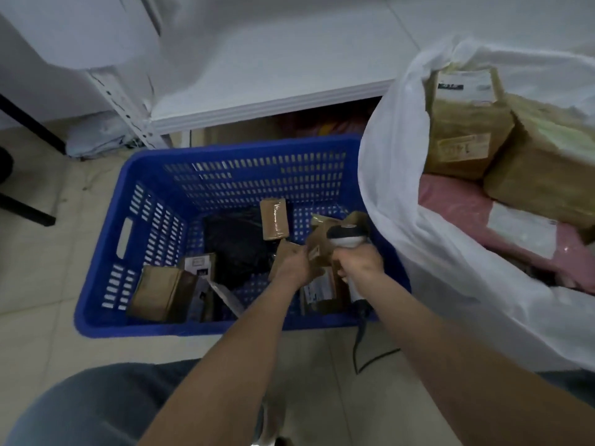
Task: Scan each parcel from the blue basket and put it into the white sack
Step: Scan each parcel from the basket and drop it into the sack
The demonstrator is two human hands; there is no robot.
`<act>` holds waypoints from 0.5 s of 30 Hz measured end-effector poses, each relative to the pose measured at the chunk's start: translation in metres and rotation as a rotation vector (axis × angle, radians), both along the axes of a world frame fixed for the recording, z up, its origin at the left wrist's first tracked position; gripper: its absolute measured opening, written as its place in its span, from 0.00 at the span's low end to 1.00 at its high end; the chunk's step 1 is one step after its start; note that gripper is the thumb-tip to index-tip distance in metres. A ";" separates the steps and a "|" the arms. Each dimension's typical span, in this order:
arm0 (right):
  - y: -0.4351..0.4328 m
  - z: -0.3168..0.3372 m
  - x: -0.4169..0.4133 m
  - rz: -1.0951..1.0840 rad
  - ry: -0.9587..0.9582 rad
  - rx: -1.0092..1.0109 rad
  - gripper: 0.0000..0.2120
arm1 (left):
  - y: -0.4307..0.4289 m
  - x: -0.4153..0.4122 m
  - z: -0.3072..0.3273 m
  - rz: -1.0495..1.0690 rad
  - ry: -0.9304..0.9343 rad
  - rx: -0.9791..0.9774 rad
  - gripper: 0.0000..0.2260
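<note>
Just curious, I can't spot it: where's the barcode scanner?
In the head view, the scanner is gripped in the right hand over the right end of the blue basket, beside the parcel the left hand holds, just left of the white sack.

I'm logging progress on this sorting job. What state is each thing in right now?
Blue basket: on the floor, several parcels inside.
White sack: mouth open, brown boxes and a pink parcel inside.
Brown parcel: held over the basket by the left hand.
Barcode scanner: gripped by the right hand, beside that parcel.
Black bag: lying in the basket.
</note>
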State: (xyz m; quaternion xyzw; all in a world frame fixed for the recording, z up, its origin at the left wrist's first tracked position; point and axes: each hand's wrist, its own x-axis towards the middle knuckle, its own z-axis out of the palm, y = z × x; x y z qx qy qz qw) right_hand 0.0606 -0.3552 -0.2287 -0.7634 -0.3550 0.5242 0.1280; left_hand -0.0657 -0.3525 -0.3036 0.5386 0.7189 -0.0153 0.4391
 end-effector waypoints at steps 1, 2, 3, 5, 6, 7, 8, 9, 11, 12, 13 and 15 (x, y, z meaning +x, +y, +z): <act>0.008 -0.005 -0.001 -0.011 0.006 -0.018 0.07 | 0.006 0.005 -0.008 -0.009 0.016 -0.008 0.21; 0.016 -0.008 -0.002 -0.022 0.011 -0.046 0.07 | 0.011 0.009 -0.018 -0.011 0.034 -0.009 0.20; 0.022 -0.011 -0.002 -0.026 0.018 -0.069 0.09 | 0.015 0.012 -0.025 0.007 0.035 -0.019 0.19; 0.031 -0.016 0.000 -0.026 0.030 -0.128 0.15 | 0.018 0.013 -0.035 0.037 0.022 -0.054 0.15; 0.034 -0.018 0.000 -0.031 0.040 -0.158 0.17 | 0.019 0.009 -0.042 0.068 0.014 -0.057 0.12; 0.036 -0.020 0.000 -0.038 0.063 -0.191 0.18 | 0.018 0.003 -0.045 0.103 -0.005 -0.051 0.11; 0.038 -0.022 -0.002 -0.053 0.093 -0.226 0.19 | 0.018 -0.004 -0.045 0.161 -0.037 -0.062 0.10; 0.038 -0.024 -0.004 -0.058 0.120 -0.262 0.20 | 0.017 -0.013 -0.047 0.223 -0.061 -0.077 0.10; 0.038 -0.030 -0.009 -0.029 0.138 -0.317 0.22 | 0.014 -0.026 -0.044 0.288 -0.079 -0.124 0.12; 0.038 -0.034 -0.013 0.001 0.142 -0.324 0.23 | 0.012 -0.033 -0.046 0.320 -0.082 -0.149 0.13; 0.039 -0.038 -0.016 0.028 0.150 -0.327 0.23 | 0.010 -0.038 -0.048 0.359 -0.109 -0.172 0.15; 0.040 -0.043 -0.022 0.056 0.161 -0.354 0.21 | 0.006 -0.041 -0.053 0.470 -0.220 -0.211 0.16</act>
